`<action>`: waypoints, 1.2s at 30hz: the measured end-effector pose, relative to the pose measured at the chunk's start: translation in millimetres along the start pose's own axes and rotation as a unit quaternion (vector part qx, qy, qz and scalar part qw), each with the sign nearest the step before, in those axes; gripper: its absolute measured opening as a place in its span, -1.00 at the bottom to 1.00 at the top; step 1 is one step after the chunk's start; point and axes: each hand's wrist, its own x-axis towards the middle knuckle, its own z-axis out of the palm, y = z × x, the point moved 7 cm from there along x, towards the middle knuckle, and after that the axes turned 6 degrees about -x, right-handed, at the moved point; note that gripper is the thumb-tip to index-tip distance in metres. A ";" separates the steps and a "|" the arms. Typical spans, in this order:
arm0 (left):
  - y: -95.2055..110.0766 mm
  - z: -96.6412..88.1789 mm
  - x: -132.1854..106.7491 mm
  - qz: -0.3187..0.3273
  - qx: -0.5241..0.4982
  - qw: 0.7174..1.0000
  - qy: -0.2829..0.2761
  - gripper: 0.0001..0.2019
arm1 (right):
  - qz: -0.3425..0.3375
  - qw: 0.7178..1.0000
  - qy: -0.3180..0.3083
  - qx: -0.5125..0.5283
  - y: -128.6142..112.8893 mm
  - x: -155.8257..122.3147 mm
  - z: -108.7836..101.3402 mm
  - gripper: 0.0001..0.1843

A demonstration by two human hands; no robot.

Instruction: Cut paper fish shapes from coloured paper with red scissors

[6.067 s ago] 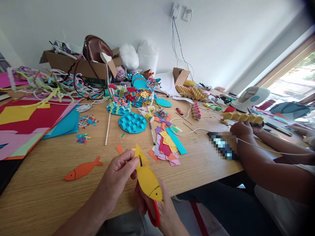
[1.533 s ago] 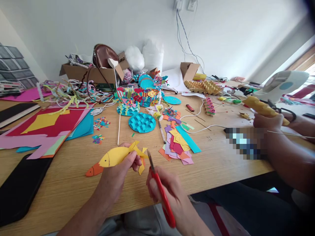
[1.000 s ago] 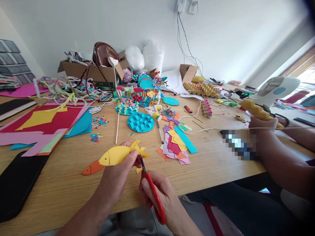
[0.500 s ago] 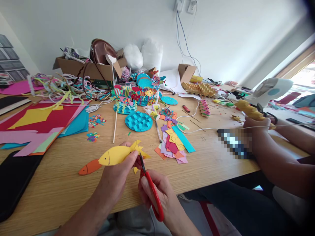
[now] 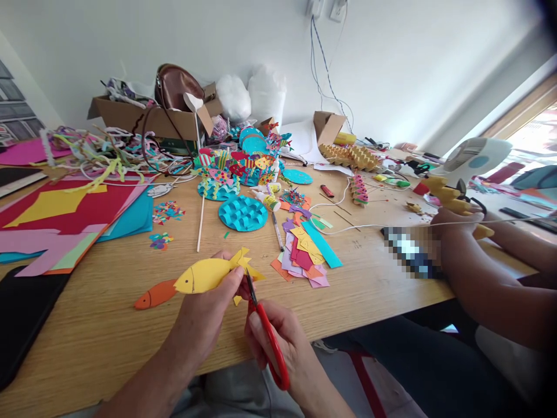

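Note:
Between the thumb and fingers of my left hand [image 5: 220,302] is a yellow paper fish [image 5: 204,277], its drawn eye and gill line facing up and its tail pointing right. My right hand [image 5: 278,339] is closed around red-handled scissors [image 5: 272,342], whose dark blades meet the paper at the tail. Partly covered by the yellow fish, an orange paper fish [image 5: 154,295] lies on the table. A small yellow scrap [image 5: 237,301] shows just below my left fingertips. Right of the hands lies a pile of coloured paper pieces [image 5: 304,255], some with fish faces drawn on them.
Blue woven paper disc [image 5: 242,213], glue bottle [image 5: 270,201], pen [image 5: 277,231] and wooden stick [image 5: 201,223] lie beyond my hands. Coloured sheets [image 5: 87,215] and a black object [image 5: 26,319] are at left. At right, a co-worker's hands [image 5: 456,226] hold a yellow zigzag piece near a white cable.
My view has shifted slightly, so the table things appear a little further left. Both hands keep their hold, with the scissors still at the fish's tail.

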 end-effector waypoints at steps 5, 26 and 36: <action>1.2 1.7 -1.0 0.005 -0.015 1.000 -0.007 -0.86 | 0.006 1.000 0.004 -0.001 0.4 -0.4 -0.8 -0.44; 0.8 3.6 -1.5 -0.023 -0.031 0.994 -0.103 -0.94 | -0.010 0.999 -0.023 -0.021 4.2 -5.4 -4.3 -0.56; -0.9 0.9 -1.0 -0.071 -0.032 0.990 -0.117 -0.92 | 0.008 0.999 -0.031 -0.019 5.0 -6.4 -4.5 -0.59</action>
